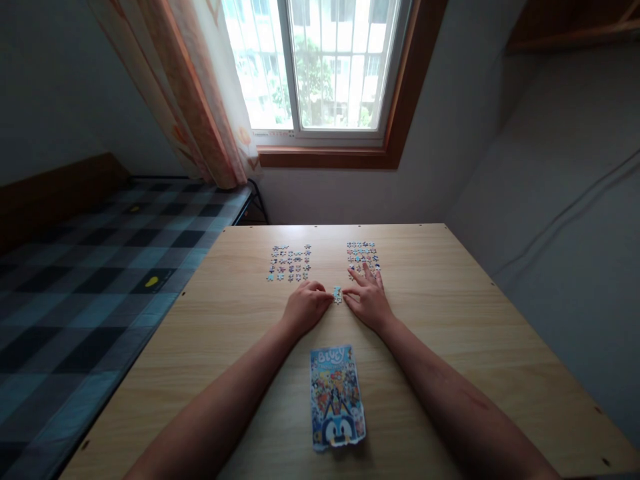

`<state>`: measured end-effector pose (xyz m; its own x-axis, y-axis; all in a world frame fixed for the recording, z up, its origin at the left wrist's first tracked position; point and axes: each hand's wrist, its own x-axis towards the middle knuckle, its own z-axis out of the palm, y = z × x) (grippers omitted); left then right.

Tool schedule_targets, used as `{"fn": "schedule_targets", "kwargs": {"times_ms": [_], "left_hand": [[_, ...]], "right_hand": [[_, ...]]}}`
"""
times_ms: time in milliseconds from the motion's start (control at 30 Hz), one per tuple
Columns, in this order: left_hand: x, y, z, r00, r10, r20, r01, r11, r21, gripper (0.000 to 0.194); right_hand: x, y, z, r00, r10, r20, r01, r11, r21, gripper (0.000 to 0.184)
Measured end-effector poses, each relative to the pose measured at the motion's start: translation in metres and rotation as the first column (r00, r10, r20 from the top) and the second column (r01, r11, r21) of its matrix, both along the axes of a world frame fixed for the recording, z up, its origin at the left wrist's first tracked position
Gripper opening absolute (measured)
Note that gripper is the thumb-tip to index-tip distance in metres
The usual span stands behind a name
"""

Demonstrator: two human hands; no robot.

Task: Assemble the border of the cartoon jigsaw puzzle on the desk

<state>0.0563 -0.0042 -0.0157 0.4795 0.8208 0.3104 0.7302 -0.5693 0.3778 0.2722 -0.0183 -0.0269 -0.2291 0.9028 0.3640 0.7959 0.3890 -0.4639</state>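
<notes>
A small joined cluster of jigsaw puzzle pieces (337,295) lies on the wooden table (240,340), between my two hands. My left hand (306,308) is closed, its fingertips pinched at the left edge of the cluster. On the other side, my right hand (369,303) is open with its fingers spread. Its thumb and a fingertip are close to the cluster's right edge; whether they touch it I cannot tell. The longer fingers reach over the near edge of the right group of loose puzzle pieces (361,252) and hide some of them.
Another group of loose puzzle pieces (290,261) is spread in rough rows at the back left. A blue picture box or pack (337,400) lies between my forearms. Left of the table stands a bed with a checked cover (125,267); a window (335,73) is behind.
</notes>
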Motion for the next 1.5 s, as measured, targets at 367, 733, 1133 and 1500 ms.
{"fn": "schedule_targets", "kwargs": {"times_ms": [367, 733, 1133, 1500], "left_hand": [[0.006, -0.004, 0.009, 0.997, 0.055, 0.048, -0.055, 0.998, -0.002, 0.026], [0.002, -0.004, 0.004, 0.986, 0.067, 0.152, -0.067, 0.998, -0.006, 0.036], [0.002, -0.006, 0.008, 0.985, 0.082, -0.150, -0.098, 0.990, -0.105, 0.023], [0.005, -0.007, 0.014, 0.932, 0.044, -0.361, -0.087, 0.991, -0.105, 0.022]], "right_hand": [[0.000, -0.004, 0.002, 0.997, -0.020, -0.077, 0.029, 0.994, 0.109, 0.017], [0.005, -0.007, 0.009, 0.982, 0.010, -0.190, 0.058, 0.935, 0.350, 0.034], [0.004, -0.006, 0.005, 0.981, 0.022, -0.194, 0.055, 0.923, 0.382, 0.032], [0.001, -0.007, 0.004, 0.976, -0.027, -0.218, 0.114, 0.910, 0.398, 0.029]]}}
